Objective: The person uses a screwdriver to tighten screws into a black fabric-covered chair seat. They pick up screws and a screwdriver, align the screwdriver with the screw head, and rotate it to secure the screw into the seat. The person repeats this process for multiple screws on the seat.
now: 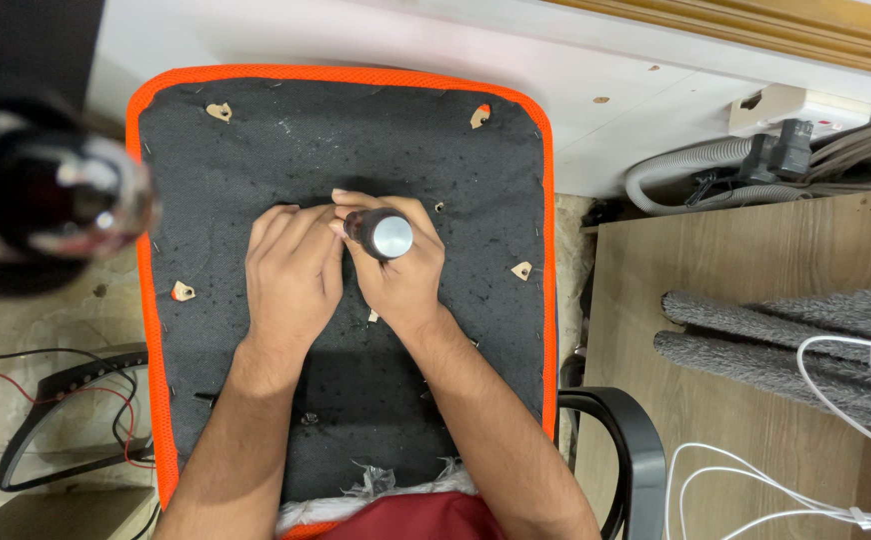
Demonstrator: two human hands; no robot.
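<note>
Right hand (401, 275) grips screwdriver (380, 233); left hand (291, 275) steadies.

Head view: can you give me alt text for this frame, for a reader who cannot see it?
Seen from above, a right hand holds a screwdriver upright on the black underside of an orange-edged seat cushion, with the left hand resting beside its tip. A black armrest lies to the right.

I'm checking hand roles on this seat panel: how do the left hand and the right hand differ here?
The right hand is wrapped around a dark tool handle with a silver end cap, held upright; the left hand holds no tool. The left hand lies flat, fingers pressed to the black fabric panel; the right hand is curled in a fist. Both meet at the panel's middle.
</note>
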